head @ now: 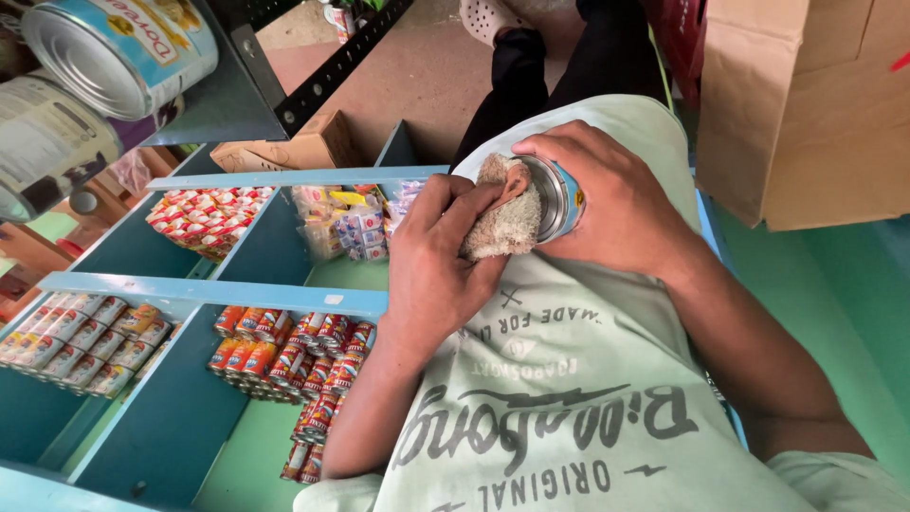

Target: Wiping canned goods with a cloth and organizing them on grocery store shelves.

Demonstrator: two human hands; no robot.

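Head view
Step in hand: a blue-labelled tin can (559,197) is being wiped on its metal end with a beige cloth (502,216), judged from the cloth pressed against it.
Can position: held against the pale green shirt (569,379), above the blue shelf (218,292).
Right hand (616,204): closed around the can's body, gripping it.
Left hand (438,256): fingers curled shut on the cloth, pressing it to the can.
Next move: probably the can must be turned within the grip so unwiped faces meet the cloth.
Nearby: small red tins (284,356) stacked on the shelf below.
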